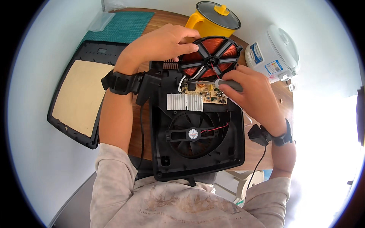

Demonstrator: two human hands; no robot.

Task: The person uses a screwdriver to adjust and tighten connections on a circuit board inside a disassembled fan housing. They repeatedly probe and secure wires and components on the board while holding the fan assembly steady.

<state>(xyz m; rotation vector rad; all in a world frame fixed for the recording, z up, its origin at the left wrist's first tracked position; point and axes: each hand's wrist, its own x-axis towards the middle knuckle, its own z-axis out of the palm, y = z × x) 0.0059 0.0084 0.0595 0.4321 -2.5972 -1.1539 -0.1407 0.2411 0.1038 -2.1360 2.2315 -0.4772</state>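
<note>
An open black appliance housing (pixel 197 159) holds a fan (pixel 178 142), a silver finned heatsink (pixel 184 102) and a circuit board (pixel 215 97). My left hand (pixel 171 43) grips the rim of a copper coil on a black spoked frame (pixel 224 51), raised over the housing's far end. My right hand (pixel 247 91) is closed on a grey-handled screwdriver (pixel 230 84), its shaft reaching left over the board below the coil, near white wires. Exactly what the tip touches is too small to tell. A thin red wire hangs from the coil's middle.
A black panel with a cream sheet (pixel 76 97) lies at the left beside a green cutting mat (pixel 125 24). A yellow pot (pixel 207 28) and a white rice cooker (pixel 273 51) stand at the back right. Dark cables hang from both wrist-worn devices.
</note>
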